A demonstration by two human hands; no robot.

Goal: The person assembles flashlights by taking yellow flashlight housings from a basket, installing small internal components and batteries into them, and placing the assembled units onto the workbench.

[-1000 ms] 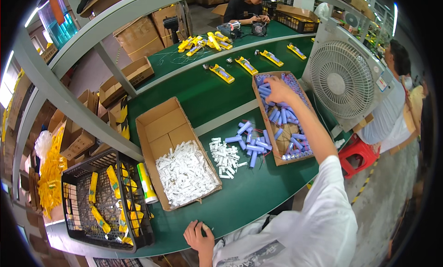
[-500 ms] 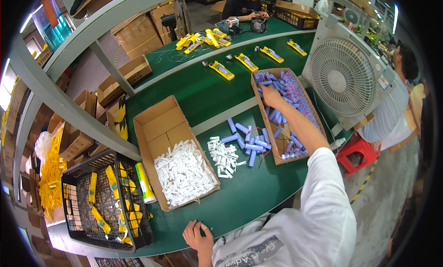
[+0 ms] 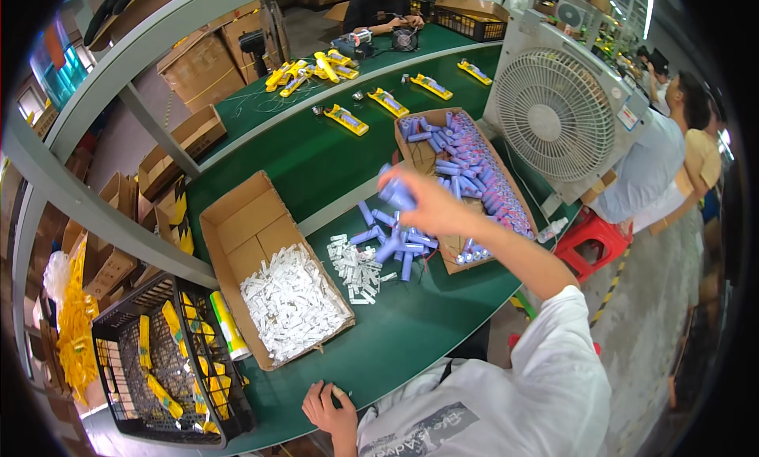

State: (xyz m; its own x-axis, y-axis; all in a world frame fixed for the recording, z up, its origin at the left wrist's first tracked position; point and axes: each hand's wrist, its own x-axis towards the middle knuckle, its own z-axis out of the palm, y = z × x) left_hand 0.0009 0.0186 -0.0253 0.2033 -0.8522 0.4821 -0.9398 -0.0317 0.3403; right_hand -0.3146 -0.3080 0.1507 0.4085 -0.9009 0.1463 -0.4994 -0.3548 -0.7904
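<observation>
Right hand [image 3: 433, 203] grasping a bunch of blue-violet cylinders [image 3: 395, 191] above the loose pile [image 3: 407, 251], left hand [image 3: 330, 408] relaxed on the green bench [image 3: 387, 322], nothing visibly held; a firm wrap around the whole bunch, kept low, should best guard against slipping

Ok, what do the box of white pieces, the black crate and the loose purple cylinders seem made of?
The box: matt cardboard, by its brown, creased panels. The crate: probably moulded plastic, from its open lattice and dark sheen. The purple cylinders: smooth, slightly glossy, perhaps plastic-wrapped metal; the core is hidden.
</observation>
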